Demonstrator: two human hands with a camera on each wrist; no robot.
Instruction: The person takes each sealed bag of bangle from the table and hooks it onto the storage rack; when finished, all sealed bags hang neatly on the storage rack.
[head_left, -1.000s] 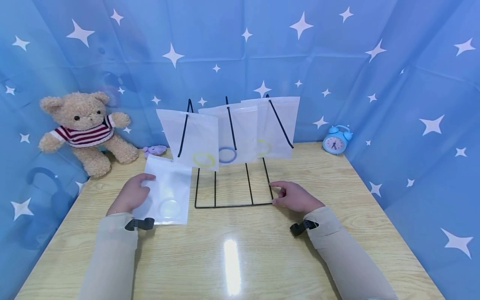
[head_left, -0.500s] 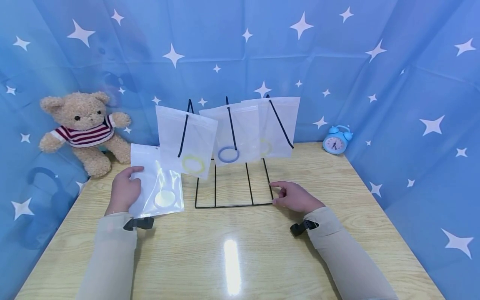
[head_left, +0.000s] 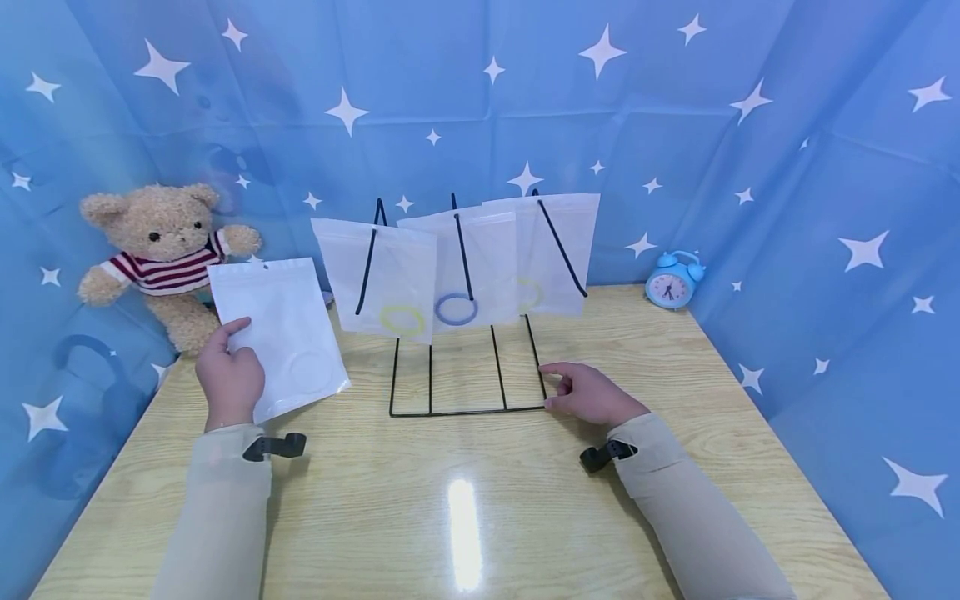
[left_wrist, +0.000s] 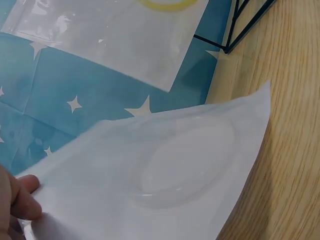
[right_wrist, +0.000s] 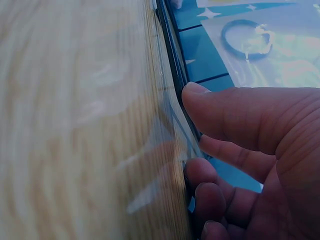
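Note:
My left hand (head_left: 228, 379) pinches the left edge of a white zip bag (head_left: 273, 292), which tilts in front of the teddy bear. A pale ring (left_wrist: 187, 162) shows through the bag's lower part in the left wrist view. My right hand (head_left: 592, 393) grips the front right corner of a black wire rack (head_left: 450, 414), thumb on the bar. From the rack's prongs hang a left bag (head_left: 382, 275) with a yellow ring (head_left: 402, 320), a middle bag (head_left: 487, 258) with a blue ring (head_left: 456, 309), and a right bag (head_left: 566, 250) with a yellowish ring, partly hidden.
A teddy bear (head_left: 168, 242) in a striped top sits at the back left of the wooden table (head_left: 375, 517). At the back right stands a blue alarm clock (head_left: 672, 281). A star-patterned blue curtain (head_left: 465, 67) runs along the back and sides.
My left hand has moved left and slightly up, lifting its bag with it. The hanging left and middle bags swing slightly. My right hand stays on the rack.

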